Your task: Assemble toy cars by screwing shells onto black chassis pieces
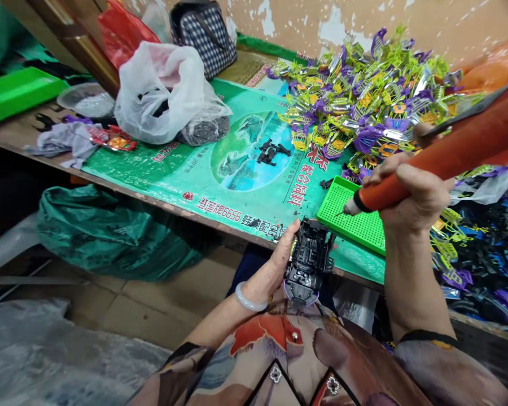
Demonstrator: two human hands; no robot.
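Observation:
My left hand (279,256) grips a black plastic toy car chassis (309,259) held upright at the table's front edge, close to my body. My right hand (410,192) is wrapped round an orange electric screwdriver (449,152). Its metal tip (342,212) touches a green perforated tray (355,217) lying on the table just right of the chassis. A pale bangle sits on my left wrist.
A big heap of purple, yellow and silver plastic toy parts (364,96) fills the table's far right. Small black parts (273,152) lie on the green printed sack (220,163). At the left are a white plastic bag (165,90), a checked bag (205,34) and a green tray (17,90).

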